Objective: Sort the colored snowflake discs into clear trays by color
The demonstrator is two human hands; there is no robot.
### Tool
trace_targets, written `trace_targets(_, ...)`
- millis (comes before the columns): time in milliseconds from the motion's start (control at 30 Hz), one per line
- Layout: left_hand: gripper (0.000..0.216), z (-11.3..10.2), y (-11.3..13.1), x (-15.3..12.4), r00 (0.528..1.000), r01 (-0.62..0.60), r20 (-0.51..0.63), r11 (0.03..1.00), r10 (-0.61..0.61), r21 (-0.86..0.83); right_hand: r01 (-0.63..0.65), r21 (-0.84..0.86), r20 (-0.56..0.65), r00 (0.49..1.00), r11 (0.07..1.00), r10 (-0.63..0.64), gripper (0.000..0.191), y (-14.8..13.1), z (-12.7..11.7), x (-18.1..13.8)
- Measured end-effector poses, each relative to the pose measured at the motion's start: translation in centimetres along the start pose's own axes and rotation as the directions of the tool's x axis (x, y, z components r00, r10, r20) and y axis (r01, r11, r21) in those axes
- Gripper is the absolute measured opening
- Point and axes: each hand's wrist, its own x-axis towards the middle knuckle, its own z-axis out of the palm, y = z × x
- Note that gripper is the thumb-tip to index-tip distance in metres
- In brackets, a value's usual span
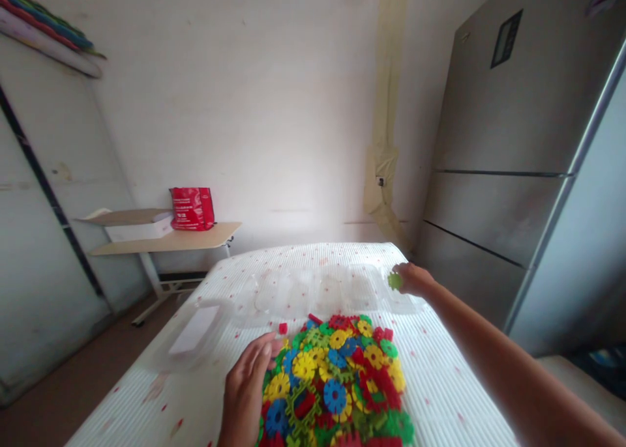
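A heap of snowflake-shaped plastic building pieces (335, 395) in red, yellow, blue and green covers the near middle of the table. Against the heap's left edge rests my left hand (249, 385), its fingers stretched out and holding nothing I can see. My right hand (413, 279) reaches out to the far right, closed on a light green snowflake piece (395, 281). That piece is above the right end of a row of clear plastic containers (337, 294) behind the heap. A small red piece (283, 328) lies apart, just beyond my left fingertips.
On the left of the white patterned table (147, 375) is a clear tray (163, 359) with a white rectangular thing (195, 330) in it. A side table (205, 237) by the wall holds a red bag (192, 209) and a box (141, 229). A grey refrigerator (489, 134) stands right.
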Motion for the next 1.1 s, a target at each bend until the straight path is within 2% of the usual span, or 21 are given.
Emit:
trace_targets(133,0.049,-0.2,-0.3,0.1,1.0,0.009,-0.014,0.999,-0.009,0.036,0.002,-0.077,0.137,0.99,0.997,0.009,0.029,-0.4,1.7,2.0)
trace_targets(267,0.047,-0.5,-0.6,0.0,0.999,0.041,-0.014,0.998,-0.041,0.046,-0.003,-0.125,0.229,0.973,0.992,0.032,0.03,-0.7,2.4,3.2)
trace_targets(500,0.042,-0.4,-0.6,0.0,0.999,0.035,0.035,0.998,-0.037,0.057,0.03,-0.183,0.263,0.965,0.983,0.02,0.031,-0.5,2.9,3.2)
trace_targets(633,0.04,-0.2,0.0,-0.2,0.999,0.016,0.028,0.998,-0.017,0.053,0.037,-0.187,0.233,0.973,0.982,0.008,0.031,-0.7,3.2,3.3)
trace_targets(833,0.045,-0.5,-0.4,0.2,0.997,0.05,-0.068,0.998,-0.048,0.041,0.028,-0.143,0.133,0.991,0.989,-0.009,0.03,-1.1,2.9,2.8)
trace_targets(1000,0.041,-1.4,-2.0,1.3,0.992,-0.004,-0.12,0.975,0.031,0.222,0.015,-0.081,-0.016,1.0,0.997,-0.016,0.032,-1.9,0.5,0.8)
trace_targets(1100,0.033,-1.5,-2.1,1.5,0.99,-0.052,-0.105,0.942,0.092,0.332,0.112,0.025,-0.098,0.989,0.993,-0.109,0.029,-5.0,-0.7,-1.8)
